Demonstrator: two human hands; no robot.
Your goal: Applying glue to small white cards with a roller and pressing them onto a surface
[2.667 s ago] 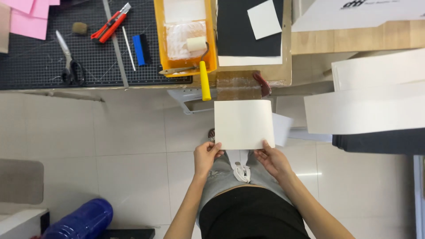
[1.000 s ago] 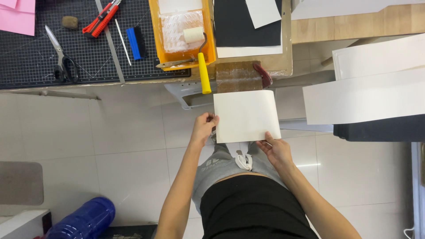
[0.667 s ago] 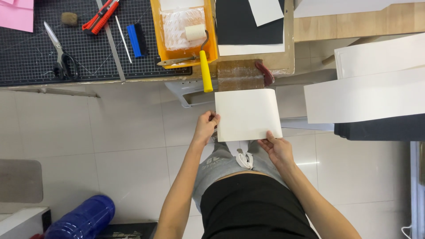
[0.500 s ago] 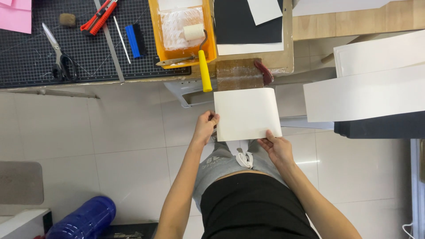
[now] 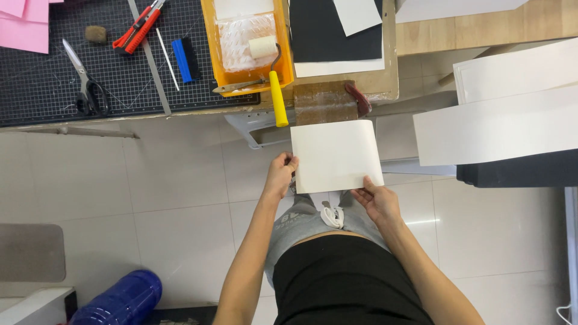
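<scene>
Pinching a cream paper sheet (image 5: 335, 155) at frame centre, left hand (image 5: 280, 174) gripped its left edge, right hand (image 5: 377, 201) its lower right corner; yellow-handled roller (image 5: 272, 72) lay above.

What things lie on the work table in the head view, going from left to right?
Pink paper → scissors → red utility knife → blue scraper → orange tray with paint roller → black sheet.
</scene>
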